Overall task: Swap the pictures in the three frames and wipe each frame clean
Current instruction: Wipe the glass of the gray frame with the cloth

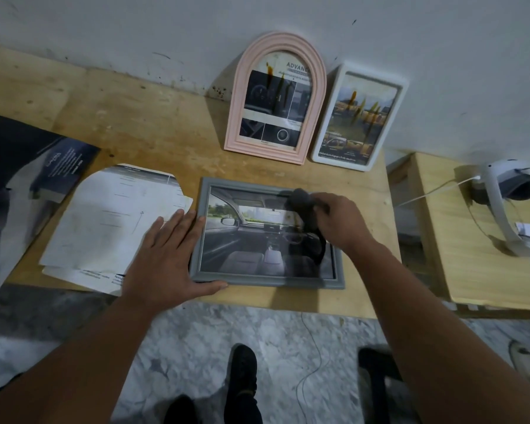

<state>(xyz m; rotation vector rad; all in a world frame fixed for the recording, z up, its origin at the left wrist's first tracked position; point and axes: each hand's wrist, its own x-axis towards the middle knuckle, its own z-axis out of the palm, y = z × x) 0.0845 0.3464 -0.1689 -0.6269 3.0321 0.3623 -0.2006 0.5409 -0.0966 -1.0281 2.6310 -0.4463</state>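
A grey rectangular frame (pixel 266 281) lies flat on the wooden table (pixel 153 127), holding a picture of a car interior. My left hand (pixel 166 255) rests flat with straight fingers on the frame's left edge and the papers beside it. My right hand (pixel 340 221) grips a dark cloth (pixel 305 209) on the glass near the frame's upper right. A pink arched frame (pixel 276 99) and a white rectangular frame (pixel 360 117) lean upright against the wall behind, each with a car picture and brownish streaks on the glass.
Loose cut paper sheets (pixel 110 221) lie left of the grey frame, with a dark car brochure (pixel 22 185) further left. A white headset (pixel 508 203) with a cable sits on a second wooden table at right. The table's front edge is just below the grey frame.
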